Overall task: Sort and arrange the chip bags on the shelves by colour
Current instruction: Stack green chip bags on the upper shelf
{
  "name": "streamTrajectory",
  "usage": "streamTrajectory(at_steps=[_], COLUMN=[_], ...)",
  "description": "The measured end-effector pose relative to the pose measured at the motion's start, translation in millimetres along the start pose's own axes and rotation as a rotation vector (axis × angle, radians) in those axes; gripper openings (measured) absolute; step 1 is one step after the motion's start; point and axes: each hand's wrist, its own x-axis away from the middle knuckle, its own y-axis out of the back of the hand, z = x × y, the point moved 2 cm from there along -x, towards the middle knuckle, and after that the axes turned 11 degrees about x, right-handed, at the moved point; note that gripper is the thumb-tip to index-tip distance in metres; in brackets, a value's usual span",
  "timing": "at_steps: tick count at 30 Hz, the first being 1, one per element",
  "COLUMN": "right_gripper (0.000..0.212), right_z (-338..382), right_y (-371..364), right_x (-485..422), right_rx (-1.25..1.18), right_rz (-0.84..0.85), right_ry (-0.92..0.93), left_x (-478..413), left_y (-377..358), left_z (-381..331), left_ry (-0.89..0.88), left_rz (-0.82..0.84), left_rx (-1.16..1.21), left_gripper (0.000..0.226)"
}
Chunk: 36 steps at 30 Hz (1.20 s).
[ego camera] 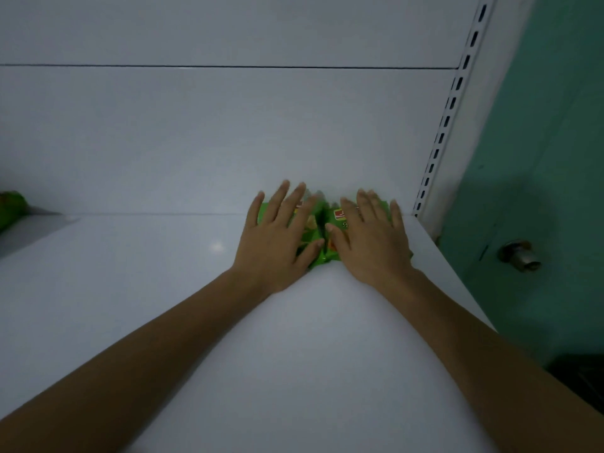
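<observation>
Pressing flat, grip released, the left hand (pixel 277 238) and right hand (pixel 369 237) might pop what look like two green chip bags (pixel 315 220).

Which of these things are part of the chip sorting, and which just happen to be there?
Part of the job: left hand, pressing the left chip bag; right hand, pressing the right chip bag; another green bag at the far left; white shelf.
Just there: green door; door knob; slotted upright.
</observation>
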Motion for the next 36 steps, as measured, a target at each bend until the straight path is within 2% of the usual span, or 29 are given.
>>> streamTrajectory(at_steps=[2, 4, 6, 14, 18, 20, 23, 28, 36], right_gripper=[0.069, 0.063, 0.055, 0.056, 0.056, 0.055, 0.054, 0.056, 0.055], right_z=[-2.1, -5.5, -6.3, 2.7, -0.8, -0.4, 13.2, 80.3, 293.5], right_y=[1.9, 0.1, 0.5, 3.4, 18.7, 35.0, 60.2, 106.2, 180.0], right_x=[2.4, 2.7, 2.4, 4.3, 2.2, 2.0, 3.9, 16.7, 75.1], right_rx=[-0.027, -0.046, -0.05, -0.034, -0.082, -0.107, -0.145, -0.231, -0.383], right_rz=[0.013, 0.086, 0.122, 0.181, 0.098, 0.016, -0.017, -0.068, -0.135], right_ry=[0.028, -0.009, -0.064, -0.066, -0.083, -0.077, 0.006, 0.105, 0.372], left_x=[1.1, 0.4, -1.0, -2.6, -3.3, -1.2, 13.0, 70.2, 249.4], left_y=[-1.9, -4.8, -9.2, -8.8, -2.1, 5.8, 32.0, 99.9, 232.6], left_z=[2.7, 5.2, 6.2, 5.0, 0.7, -1.3, 1.5, 31.7, 116.4], left_ry=[-0.006, 0.056, 0.042, 0.038, 0.074, 0.087, 0.076, 0.054, 0.185], left_rz=[0.027, 0.11, 0.133, 0.182, 0.223, 0.198, 0.152, 0.07, -0.051], left_rx=[0.034, 0.077, 0.028, -0.036, -0.04, -0.04, -0.044, -0.144, -0.409], left_gripper=[0.069, 0.077, 0.08, 0.081, 0.085, 0.085, 0.084, 0.077, 0.07])
